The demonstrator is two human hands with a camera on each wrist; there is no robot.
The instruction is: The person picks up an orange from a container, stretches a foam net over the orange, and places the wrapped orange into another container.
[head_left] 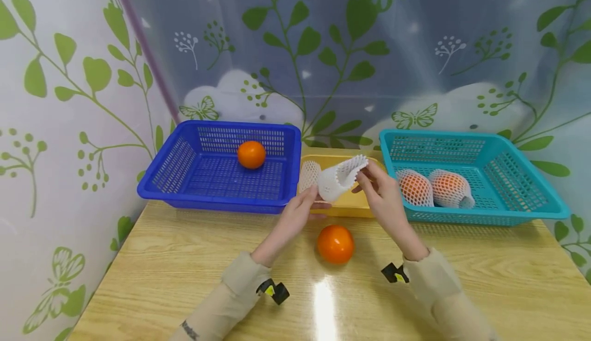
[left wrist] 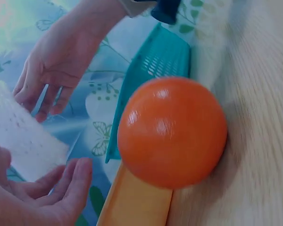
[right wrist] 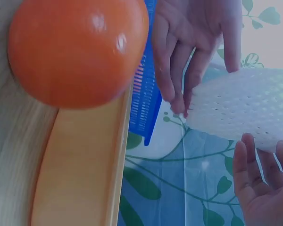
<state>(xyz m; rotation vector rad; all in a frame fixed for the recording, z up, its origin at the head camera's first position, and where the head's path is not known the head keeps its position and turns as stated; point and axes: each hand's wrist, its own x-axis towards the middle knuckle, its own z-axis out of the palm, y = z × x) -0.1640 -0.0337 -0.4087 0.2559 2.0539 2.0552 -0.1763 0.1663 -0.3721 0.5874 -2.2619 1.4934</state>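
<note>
A white foam net sleeve (head_left: 333,182) is held between both hands over the yellow tray (head_left: 355,197), its wide end tilted up to the right. My left hand (head_left: 299,208) pinches its lower end between thumb and fingers. At the open rim, my right hand (head_left: 384,189) grips the edge with its fingertips. In the right wrist view the netted sleeve (right wrist: 240,106) looks flattened. On the table, just below the hands, sits a glossy bare orange fruit (head_left: 335,244); it looms large in the left wrist view. Another foam sleeve (head_left: 309,174) lies in the tray's left part.
To the left stands a blue basket (head_left: 221,203) with one bare orange fruit (head_left: 251,155) inside. A teal basket (head_left: 508,213) at the right holds two fruits in foam nets (head_left: 414,187). Both flank the yellow tray, and a patterned curtain (head_left: 323,48) hangs behind them.
</note>
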